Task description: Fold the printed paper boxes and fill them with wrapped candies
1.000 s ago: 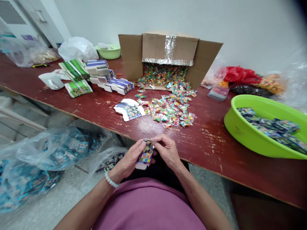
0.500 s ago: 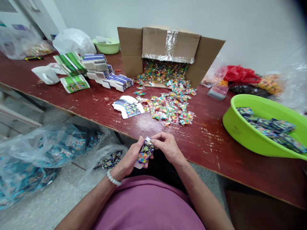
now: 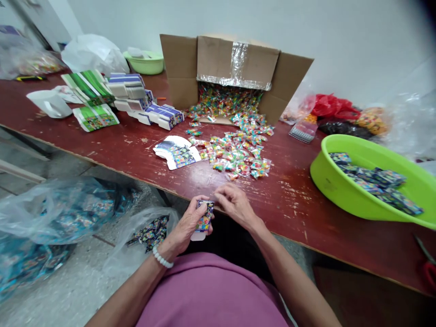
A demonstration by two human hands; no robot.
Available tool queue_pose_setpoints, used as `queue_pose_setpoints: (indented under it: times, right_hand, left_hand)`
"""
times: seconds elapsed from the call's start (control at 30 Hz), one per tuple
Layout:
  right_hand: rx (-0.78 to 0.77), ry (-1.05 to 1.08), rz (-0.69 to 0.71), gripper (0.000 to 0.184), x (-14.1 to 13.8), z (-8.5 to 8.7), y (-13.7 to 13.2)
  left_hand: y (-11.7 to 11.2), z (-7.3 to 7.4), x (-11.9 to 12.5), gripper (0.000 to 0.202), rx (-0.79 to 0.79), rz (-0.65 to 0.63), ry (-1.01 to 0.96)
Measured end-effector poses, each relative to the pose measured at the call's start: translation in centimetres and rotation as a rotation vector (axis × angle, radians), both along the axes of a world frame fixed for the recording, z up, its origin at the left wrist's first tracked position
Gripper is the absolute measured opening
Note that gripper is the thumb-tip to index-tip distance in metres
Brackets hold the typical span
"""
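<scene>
Left hand [image 3: 188, 225] clamped on small printed cardboard carton [image 3: 205, 217], held at front edge of dark-red wooden table [image 3: 293, 213]. Right hand [image 3: 235, 205], fingers loosely curled, just beside carton, not gripping. Heap of colourful wrapped sweets [image 3: 235, 154] on table beyond both hands; round lime-green plastic basin [image 3: 329, 175] of printed cartons on table's right end.

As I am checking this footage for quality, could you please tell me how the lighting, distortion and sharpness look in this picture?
In the head view, wide-angle distortion bows the edge of the red wooden table, the top right corner falls dark, and the left hand, the printed cardboard box it holds and the right hand look reasonably sharp.
</scene>
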State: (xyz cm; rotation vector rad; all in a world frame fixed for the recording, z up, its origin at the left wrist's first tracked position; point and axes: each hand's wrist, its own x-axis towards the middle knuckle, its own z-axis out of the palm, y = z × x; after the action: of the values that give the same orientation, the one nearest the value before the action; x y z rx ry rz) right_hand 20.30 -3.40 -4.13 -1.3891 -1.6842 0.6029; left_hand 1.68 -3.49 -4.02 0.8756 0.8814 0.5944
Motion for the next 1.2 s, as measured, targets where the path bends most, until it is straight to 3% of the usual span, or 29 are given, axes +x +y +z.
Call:
queue_pose_setpoints:
  times: [0.1,0.17,0.23,0.33,0.43,0.53,0.6,0.7,0.77,0.87,1.0,1.2]
  right_hand:
    - [0.082,-0.281,-0.28,0.024,1.9,-1.2,2.7]
    - [0.033,-0.482,-0.359,0.036,2.6,-1.8,3.9]
    - [-0.019,-0.629,-0.359,0.034,2.7,-2.2,4.3]
    - [-0.008,-0.741,-0.291,0.016,2.4,-2.5,3.7]
    - [0.049,-0.751,-0.248,0.021,2.2,-2.6,2.8]
    - [0.13,-0.525,-0.294,0.026,2.6,-2.5,2.2]
    - [0.135,-0.156,-0.378,0.025,2.9,-2.0,2.0]
    - [-0.046,0.485,-0.406,0.032,2.7,-1.0,1.2]
    - [-0.177,0.744,-0.333,0.041,2.0,-0.1,0.5]
    - [-0.25,0.839,-0.254,0.045,0.7,1.2,-0.8]
    - [-0.253,0.806,-0.198,0.042,-0.3,2.2,-1.9]
    - [-0.34,0.704,-0.045,0.033,-0.8,2.3,-3.1]
  left_hand:
    - [-0.3,-1.3,-0.7,0.042,-0.047,0.002,-0.066]
    - [-0.4,-2.4,-1.7,0.04,-0.059,-0.013,-0.047]
    - [-0.1,-3.6,-3.3,0.039,-0.044,-0.01,0.033]
    - [1.4,-4.9,-6.1,0.037,0.067,-0.045,0.194]
    - [3.2,-5.1,-8.7,0.038,0.149,-0.214,0.359]
    - [4.3,-4.2,-10.1,0.038,0.191,-0.468,0.553]
    - [4.5,-3.4,-10.3,0.031,0.178,-0.584,0.588]
    - [4.1,-2.3,-9.5,0.027,0.109,-0.505,0.373]
    - [3.7,-1.6,-8.3,0.028,0.086,-0.38,0.21]
    - [2.9,-0.4,-6.2,0.028,0.095,-0.294,0.09]
    - [2.2,1.1,-4.3,0.029,0.109,-0.332,0.023]
    - [1.4,2.3,-3.2,0.032,0.088,-0.367,-0.003]
